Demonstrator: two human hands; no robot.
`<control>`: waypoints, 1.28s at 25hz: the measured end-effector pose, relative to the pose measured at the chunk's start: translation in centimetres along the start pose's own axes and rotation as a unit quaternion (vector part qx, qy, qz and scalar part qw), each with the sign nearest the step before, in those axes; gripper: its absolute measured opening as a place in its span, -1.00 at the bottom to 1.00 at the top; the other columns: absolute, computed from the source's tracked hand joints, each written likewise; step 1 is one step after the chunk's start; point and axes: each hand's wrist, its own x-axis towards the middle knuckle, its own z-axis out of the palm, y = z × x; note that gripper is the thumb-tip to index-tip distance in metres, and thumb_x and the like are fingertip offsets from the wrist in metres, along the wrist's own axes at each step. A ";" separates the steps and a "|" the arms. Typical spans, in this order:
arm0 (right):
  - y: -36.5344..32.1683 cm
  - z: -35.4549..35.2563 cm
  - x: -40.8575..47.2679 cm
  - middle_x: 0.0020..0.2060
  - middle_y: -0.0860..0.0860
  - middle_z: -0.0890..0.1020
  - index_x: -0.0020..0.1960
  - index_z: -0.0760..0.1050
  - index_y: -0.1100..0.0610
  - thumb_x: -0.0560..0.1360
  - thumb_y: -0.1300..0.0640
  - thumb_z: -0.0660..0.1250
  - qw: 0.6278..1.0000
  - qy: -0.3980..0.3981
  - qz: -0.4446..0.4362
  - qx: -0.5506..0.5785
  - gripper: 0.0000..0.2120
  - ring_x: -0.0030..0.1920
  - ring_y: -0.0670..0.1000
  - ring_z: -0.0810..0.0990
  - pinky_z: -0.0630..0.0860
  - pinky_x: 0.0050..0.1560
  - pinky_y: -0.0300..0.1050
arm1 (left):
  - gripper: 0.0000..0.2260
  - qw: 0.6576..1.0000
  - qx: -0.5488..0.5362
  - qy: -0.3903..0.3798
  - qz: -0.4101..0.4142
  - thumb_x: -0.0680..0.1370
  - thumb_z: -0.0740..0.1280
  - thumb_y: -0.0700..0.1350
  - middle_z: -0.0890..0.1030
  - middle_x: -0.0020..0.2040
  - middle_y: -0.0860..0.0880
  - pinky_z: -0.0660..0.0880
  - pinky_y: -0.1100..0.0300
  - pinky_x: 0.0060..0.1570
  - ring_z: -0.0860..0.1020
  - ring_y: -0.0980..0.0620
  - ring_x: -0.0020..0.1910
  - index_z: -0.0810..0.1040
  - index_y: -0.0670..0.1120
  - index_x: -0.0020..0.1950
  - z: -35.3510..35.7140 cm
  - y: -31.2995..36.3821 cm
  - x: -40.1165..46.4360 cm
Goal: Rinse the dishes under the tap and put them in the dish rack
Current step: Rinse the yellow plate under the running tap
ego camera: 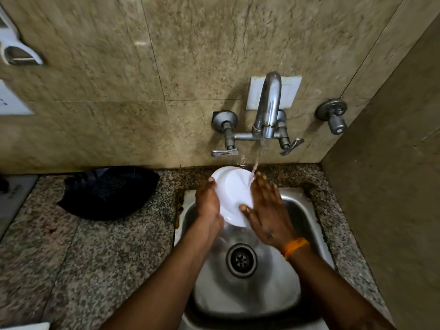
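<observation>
A white plate (234,191) is held tilted on edge over the steel sink (307,210), under the water stream from the chrome tap (267,108). My left hand (208,198) grips the plate's left rim from behind. My right hand (264,208) lies flat against the plate's face, fingers spread, thumb on the lower rim. Water runs onto the plate's upper right edge by my right fingertips. No dish rack is in view.
A dark cloth (109,191) lies on the speckled granite counter (95,258) left of the sink. Two lever handles and a wall valve (332,115) sit beside the tap. A side wall closes the right. The drain (241,260) is open.
</observation>
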 end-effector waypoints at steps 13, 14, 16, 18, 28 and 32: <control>-4.3 0.5 -0.9 0.66 0.06 -0.13 0.67 -0.18 0.12 0.59 -0.38 -0.19 0.980 0.093 0.093 0.148 -0.18 0.66 0.04 -0.14 -0.04 0.64 0.12 | -0.58 0.959 -0.264 -0.058 -0.079 0.71 0.16 0.07 0.59 0.30 -0.26 0.64 -0.06 -0.17 0.62 -0.25 0.04 0.45 -0.18 0.45 1.6 1.5 -2.5; -4.2 0.1 -0.3 0.67 0.07 -0.11 0.67 -0.17 0.12 0.58 -0.40 -0.21 0.979 0.093 0.112 0.143 -0.16 0.66 0.06 -0.13 -0.06 0.64 0.13 | -0.59 0.957 -0.271 -0.067 -0.074 0.72 0.15 0.04 0.57 0.33 -0.26 0.61 -0.14 0.01 0.60 -0.26 0.12 0.43 -0.17 0.46 1.5 1.3 -2.5; -3.4 -1.4 1.2 0.66 0.14 0.04 0.67 -0.03 0.17 0.59 -0.41 -0.19 0.972 0.090 0.157 0.146 -0.14 0.65 0.12 0.00 0.01 0.63 0.13 | -0.66 0.962 -0.254 -0.071 -0.065 0.72 0.14 -0.03 0.58 0.30 -0.25 0.51 -0.21 0.13 0.60 -0.24 0.10 0.46 -0.16 0.41 1.1 0.9 -2.7; -1.7 -3.2 2.7 0.52 0.19 0.39 0.55 0.33 0.17 0.61 -0.36 -0.10 0.963 0.091 0.161 0.195 -0.23 0.54 0.18 0.33 0.27 0.53 0.10 | -0.72 0.975 -0.195 -0.088 -0.066 0.71 0.13 -0.04 0.61 0.19 -0.21 0.49 -0.12 0.09 0.60 -0.17 -0.03 0.50 -0.13 0.31 0.2 -0.1 -2.9; 2.6 -6.2 4.7 -0.20 0.06 0.71 -0.11 0.65 0.08 0.58 -0.05 0.33 0.866 0.220 0.267 0.361 -0.76 -0.12 0.11 0.66 0.57 0.00 0.02 | -0.77 0.987 -0.038 -0.130 -0.087 0.65 0.26 0.01 0.74 0.00 -0.14 0.62 0.07 -0.27 0.68 -0.17 -0.05 0.66 -0.05 0.14 -3.2 -2.1 -3.5; 1.9 -8.7 4.7 0.17 0.06 0.69 0.32 0.56 0.10 0.57 0.11 0.37 0.844 0.312 0.237 0.365 -0.67 0.14 0.04 0.65 0.56 0.20 -0.04 | -0.88 0.997 0.034 -0.058 -0.034 0.67 0.27 0.00 0.66 0.05 -0.09 0.58 0.11 -0.28 0.62 -0.11 -0.03 0.56 0.02 0.13 -3.8 -2.2 -3.6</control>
